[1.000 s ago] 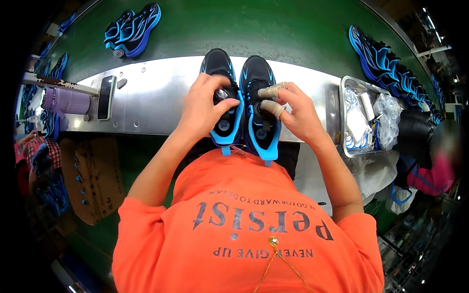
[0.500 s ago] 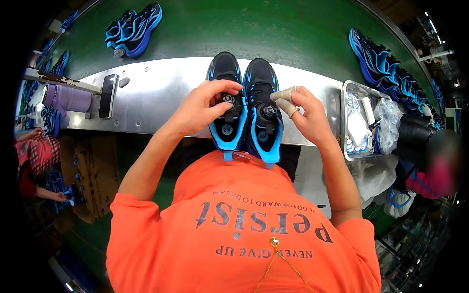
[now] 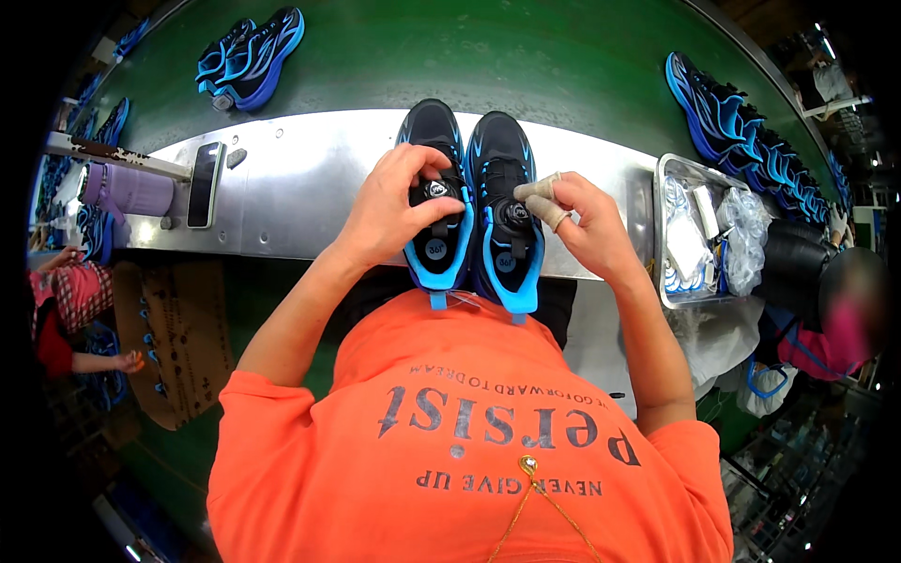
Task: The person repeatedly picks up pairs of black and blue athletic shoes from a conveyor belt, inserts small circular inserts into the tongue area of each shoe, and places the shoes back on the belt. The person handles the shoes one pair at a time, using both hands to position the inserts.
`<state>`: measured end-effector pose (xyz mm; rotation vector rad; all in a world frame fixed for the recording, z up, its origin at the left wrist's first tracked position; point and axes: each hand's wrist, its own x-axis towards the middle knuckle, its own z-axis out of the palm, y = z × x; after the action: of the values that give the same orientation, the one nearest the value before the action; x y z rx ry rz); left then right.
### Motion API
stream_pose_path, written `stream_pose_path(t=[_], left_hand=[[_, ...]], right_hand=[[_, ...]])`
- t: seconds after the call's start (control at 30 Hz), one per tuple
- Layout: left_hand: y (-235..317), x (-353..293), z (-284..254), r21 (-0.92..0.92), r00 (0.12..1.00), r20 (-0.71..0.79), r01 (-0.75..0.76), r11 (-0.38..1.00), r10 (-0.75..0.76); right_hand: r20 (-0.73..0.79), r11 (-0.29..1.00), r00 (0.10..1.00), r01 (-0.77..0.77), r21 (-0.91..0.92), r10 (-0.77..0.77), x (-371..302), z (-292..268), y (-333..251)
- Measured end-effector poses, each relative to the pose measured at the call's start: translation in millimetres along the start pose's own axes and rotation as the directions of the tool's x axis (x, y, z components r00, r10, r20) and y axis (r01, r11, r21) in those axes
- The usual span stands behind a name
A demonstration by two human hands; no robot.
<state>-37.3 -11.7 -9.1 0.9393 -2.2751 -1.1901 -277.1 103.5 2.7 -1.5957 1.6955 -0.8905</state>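
Two black sneakers with bright blue collars stand side by side in front of me, toes pointing away: a left shoe (image 3: pixel 434 122) and a right shoe (image 3: pixel 500 141). Each has a round black dial on its tongue. My left hand (image 3: pixel 389 208) is curled round the left dial (image 3: pixel 436 190), thumb on the near side and fingers on the far side. Pale finger covers wrap two digits of my right hand (image 3: pixel 584 220). Those fingertips pinch at the edge of the right dial (image 3: pixel 514 215), partly hiding it.
The shoes rest on a metal ledge (image 3: pixel 300 188) along a green conveyor belt (image 3: pixel 526 56). A phone (image 3: pixel 206 185) and a purple cup (image 3: pixel 141 192) are at left. A metal tray (image 3: pixel 661 235) of small parts stands right. More shoes (image 3: pixel 249 61) ride the belt; a person's hand (image 3: pixel 129 362) shows far left.
My right fingertips have come in leftward onto the right dial. My left fingers have shifted slightly round the left dial. Shoes on the belt have slid a little left.
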Motion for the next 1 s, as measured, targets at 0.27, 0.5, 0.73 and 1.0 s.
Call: stream_pose_path(t=[0.27,0.5,0.73,1.0], left_hand=[[-8,3,-12,-0.063,0.989,0.128,-0.068,0.996,0.076],[-27,4,-4,-0.351,0.983,0.184,0.081,0.933,-0.016],[-17,9,-23,-0.192,0.968,0.224,-0.068,0.979,0.111],[12,-73,2,-0.724,0.774,0.375,0.588,0.361,-0.509]], right_hand=[[0.000,0.999,1.000,0.015,0.032,-0.015,3,1,-1],[0.015,1.000,1.000,-0.003,0.003,0.003,1,-2,-3],[-0.023,0.998,0.998,0.065,0.021,-0.065,12,2,-15],[0.187,0.985,0.968,0.160,0.065,-0.169,45,24,-32]])
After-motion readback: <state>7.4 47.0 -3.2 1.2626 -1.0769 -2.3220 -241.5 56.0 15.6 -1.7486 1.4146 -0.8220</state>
